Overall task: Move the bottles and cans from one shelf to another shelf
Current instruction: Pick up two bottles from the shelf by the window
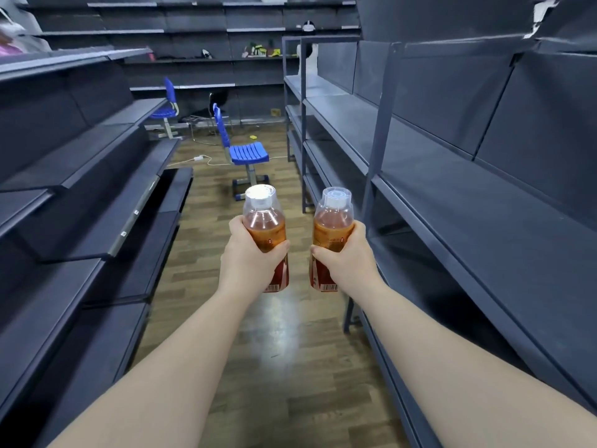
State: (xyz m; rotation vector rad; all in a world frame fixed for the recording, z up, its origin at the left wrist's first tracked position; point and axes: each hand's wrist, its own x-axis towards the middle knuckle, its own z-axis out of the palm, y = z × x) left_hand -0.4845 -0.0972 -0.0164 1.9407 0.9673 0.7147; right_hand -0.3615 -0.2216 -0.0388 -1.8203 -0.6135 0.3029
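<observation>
A shop aisle is indicated: tiered dark metal shelving [97,195] is ranged left of the left hand [248,263], a matching rack [452,163] right of the right hand [345,260], over a wood-patterned floor [281,350].

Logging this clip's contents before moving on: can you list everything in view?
bottles: 2, amber with clear caps; held upright mid-aisle
shelves: 3 runs, dark grey; left, right, back wall
chairs: 2, blue; far end of aisle
cable: 1, white; on floor beside the near chair
floor: brown wood-look; between the shelves
small items: count unclear, mixed colours; back shelves
left hand: fingers round one bottle
right hand: fingers round the other
</observation>
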